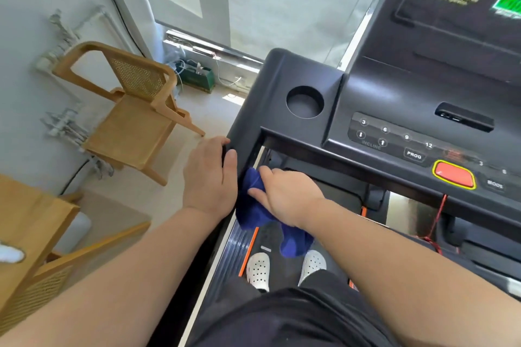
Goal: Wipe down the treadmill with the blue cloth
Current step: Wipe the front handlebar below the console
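The black treadmill console (394,110) fills the right half of the head view, with a round cup holder (305,101), number buttons and a red stop button (454,175). My left hand (210,180) grips the left handrail (242,132) where it meets the console. My right hand (284,194) holds the blue cloth (253,205) against the inner side of that handrail. Part of the cloth hangs below my wrist. My white shoes stand on the belt (284,267) below.
Two wooden cane chairs (132,110) stand on the floor left of the treadmill, one near the lower left corner. A green box (197,79) with cables sits by the window. A red safety cord (438,214) hangs under the stop button.
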